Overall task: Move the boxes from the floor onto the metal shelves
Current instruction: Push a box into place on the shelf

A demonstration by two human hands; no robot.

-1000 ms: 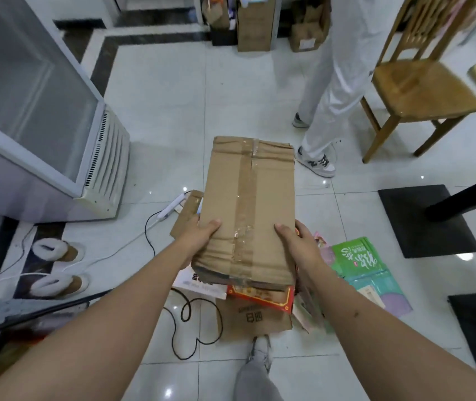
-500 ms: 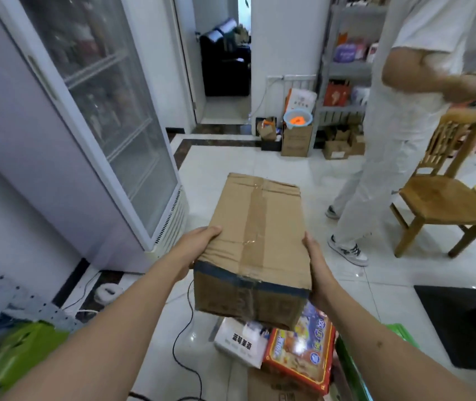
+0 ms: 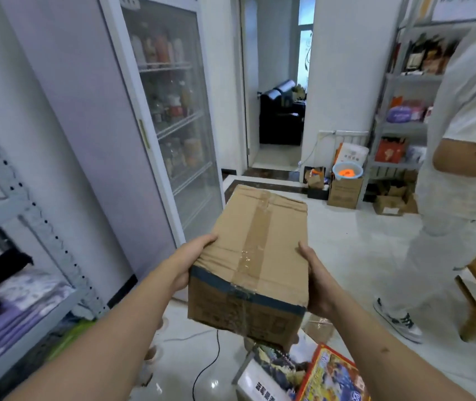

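While box [image 3: 255, 264] held clear of floor, clamped between left hand [image 3: 190, 260] and right hand [image 3: 316, 280] at near end, not yet shelved. Metal shelf [image 3: 19, 215] left of grip. More boxes [image 3: 329, 377] on floor below grip, still to move. Arms extended forward, thumbs on top.

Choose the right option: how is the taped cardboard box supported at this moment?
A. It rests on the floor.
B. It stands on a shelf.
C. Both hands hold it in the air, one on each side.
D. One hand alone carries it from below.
C: the left hand and the right hand clasp opposite sides of the cardboard box, which hangs clear above the floor.
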